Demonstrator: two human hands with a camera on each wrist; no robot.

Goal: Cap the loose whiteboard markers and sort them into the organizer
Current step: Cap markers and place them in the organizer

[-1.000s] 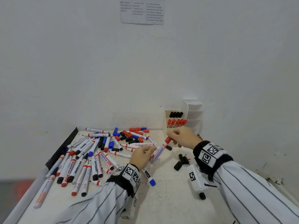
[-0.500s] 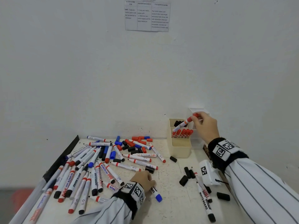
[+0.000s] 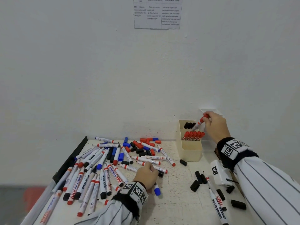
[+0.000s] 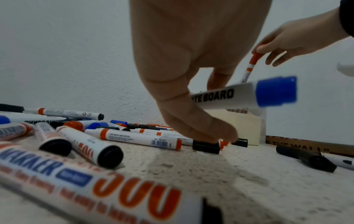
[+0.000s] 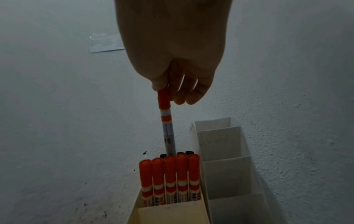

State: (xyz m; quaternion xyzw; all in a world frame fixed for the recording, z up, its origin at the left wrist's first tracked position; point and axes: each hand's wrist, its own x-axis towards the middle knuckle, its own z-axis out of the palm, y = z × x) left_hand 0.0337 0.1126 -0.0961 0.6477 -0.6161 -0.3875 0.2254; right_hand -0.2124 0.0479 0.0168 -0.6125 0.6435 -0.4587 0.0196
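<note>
My right hand (image 3: 209,119) pinches a red-capped marker (image 3: 201,121) by its cap above the cream organizer (image 3: 190,150). In the right wrist view the marker (image 5: 166,121) stands nearly upright, its lower end dipping behind a row of red markers (image 5: 169,174) in the organizer (image 5: 168,215). My left hand (image 3: 151,169) is low on the table. It grips a blue-capped marker (image 4: 249,95) in its palm, and its fingertips (image 4: 210,136) touch a loose black cap (image 4: 205,146).
A heap of markers (image 3: 97,169) and loose caps (image 3: 142,148) covers the table's left half. Black caps (image 3: 198,179) and uncapped markers (image 3: 215,203) lie at the right by a white tagged device (image 3: 219,174). A white tiered holder (image 5: 226,166) adjoins the organizer against the wall.
My right hand has swung the red-capped marker from a slant to nearly upright and lowered it into the organizer. My left hand has reached forward onto the black cap.
</note>
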